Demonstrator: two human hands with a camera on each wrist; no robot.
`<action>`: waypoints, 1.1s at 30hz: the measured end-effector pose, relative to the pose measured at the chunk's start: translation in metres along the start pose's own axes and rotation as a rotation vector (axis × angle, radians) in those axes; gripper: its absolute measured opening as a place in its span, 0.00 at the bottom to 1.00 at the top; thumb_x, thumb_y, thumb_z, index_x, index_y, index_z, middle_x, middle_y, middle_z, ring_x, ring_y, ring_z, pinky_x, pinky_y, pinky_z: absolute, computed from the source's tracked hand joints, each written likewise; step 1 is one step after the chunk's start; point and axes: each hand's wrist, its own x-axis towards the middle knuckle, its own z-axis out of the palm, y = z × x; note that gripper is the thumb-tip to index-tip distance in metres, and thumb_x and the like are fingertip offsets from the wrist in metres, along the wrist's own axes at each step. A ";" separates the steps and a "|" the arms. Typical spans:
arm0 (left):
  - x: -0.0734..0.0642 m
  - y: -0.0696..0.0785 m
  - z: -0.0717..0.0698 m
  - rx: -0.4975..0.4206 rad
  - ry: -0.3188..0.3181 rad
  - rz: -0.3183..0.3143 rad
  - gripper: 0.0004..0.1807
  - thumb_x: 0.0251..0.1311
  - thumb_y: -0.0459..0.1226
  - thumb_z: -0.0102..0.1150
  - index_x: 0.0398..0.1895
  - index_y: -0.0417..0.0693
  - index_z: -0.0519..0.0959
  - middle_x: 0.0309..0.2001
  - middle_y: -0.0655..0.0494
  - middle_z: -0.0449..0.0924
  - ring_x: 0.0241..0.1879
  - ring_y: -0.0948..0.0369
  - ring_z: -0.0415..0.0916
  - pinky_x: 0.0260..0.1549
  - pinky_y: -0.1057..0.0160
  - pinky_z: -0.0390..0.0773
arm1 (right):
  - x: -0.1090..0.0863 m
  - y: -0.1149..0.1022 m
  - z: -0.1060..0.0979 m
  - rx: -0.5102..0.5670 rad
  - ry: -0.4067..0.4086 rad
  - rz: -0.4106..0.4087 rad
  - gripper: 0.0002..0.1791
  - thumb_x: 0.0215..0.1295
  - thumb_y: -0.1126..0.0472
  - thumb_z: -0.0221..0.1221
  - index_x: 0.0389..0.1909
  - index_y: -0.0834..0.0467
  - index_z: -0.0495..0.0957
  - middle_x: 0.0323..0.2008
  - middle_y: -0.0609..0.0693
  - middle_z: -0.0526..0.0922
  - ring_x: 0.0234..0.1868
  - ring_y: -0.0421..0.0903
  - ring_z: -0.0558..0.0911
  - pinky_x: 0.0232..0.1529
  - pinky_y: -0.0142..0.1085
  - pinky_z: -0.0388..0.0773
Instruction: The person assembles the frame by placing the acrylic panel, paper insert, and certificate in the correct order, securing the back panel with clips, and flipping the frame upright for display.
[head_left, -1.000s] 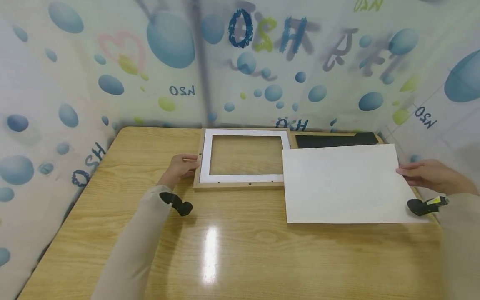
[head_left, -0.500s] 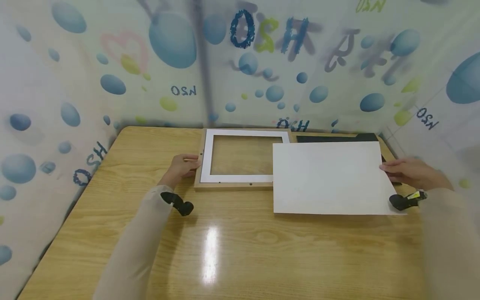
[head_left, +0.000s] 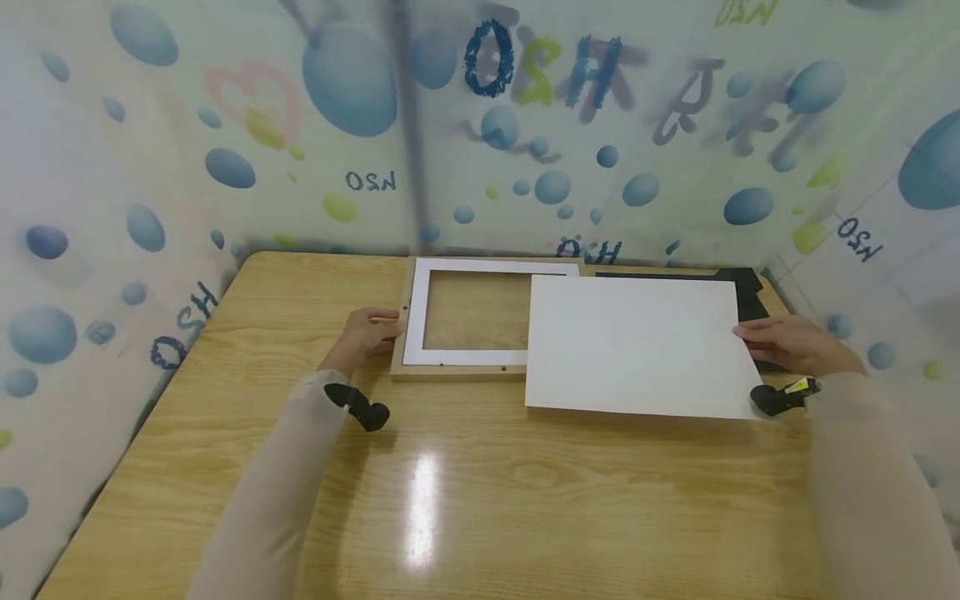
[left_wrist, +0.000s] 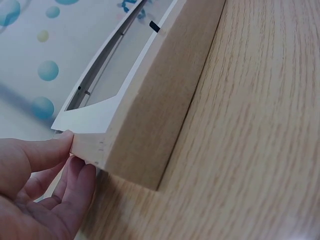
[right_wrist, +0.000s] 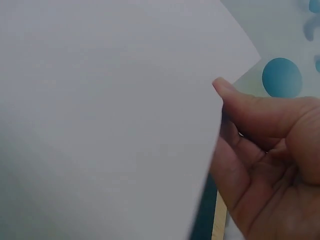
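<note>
Glossy wood-grain table [head_left: 600, 500]; glare streak [head_left: 422, 508] between 6 and 7 o'clock. Bubble-printed wall sheeting [head_left: 337, 158] at 9, 12 and 3. Frame [head_left: 459, 374] flat at the table's 12; left hand [head_left: 363, 336] pinches its 9 o'clock edge. Right hand [head_left: 798, 343] pinches white sheet [head_left: 637, 346] at its 3, overlapping the frame's 3 o'clock side. Black piece [head_left: 742, 282] partly behind.

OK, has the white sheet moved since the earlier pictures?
Yes. In the head view, the white sheet has moved left and slightly up the picture, hiding more of the right side of the wooden frame.
</note>
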 end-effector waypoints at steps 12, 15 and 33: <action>0.002 -0.002 0.000 -0.007 0.010 0.005 0.23 0.62 0.31 0.53 0.61 0.38 0.66 0.58 0.42 0.66 0.51 0.53 0.69 0.50 0.59 0.72 | 0.016 -0.006 0.022 0.026 -0.014 -0.028 0.10 0.64 0.61 0.56 0.25 0.46 0.79 0.30 0.40 0.79 0.31 0.34 0.77 0.36 0.26 0.76; 0.001 -0.001 0.000 -0.008 0.016 0.001 0.23 0.62 0.31 0.53 0.61 0.38 0.66 0.58 0.42 0.67 0.51 0.53 0.69 0.50 0.59 0.72 | 0.020 -0.009 0.028 0.009 -0.017 -0.032 0.09 0.64 0.61 0.56 0.26 0.46 0.79 0.30 0.40 0.78 0.31 0.34 0.76 0.36 0.26 0.76; -0.001 -0.002 0.000 0.007 0.017 0.036 0.23 0.61 0.32 0.54 0.60 0.37 0.67 0.58 0.41 0.66 0.50 0.53 0.70 0.49 0.59 0.73 | 0.053 -0.027 0.071 -0.092 0.046 -0.072 0.30 0.64 0.59 0.56 0.60 0.72 0.59 0.30 0.39 0.77 0.32 0.34 0.76 0.39 0.26 0.76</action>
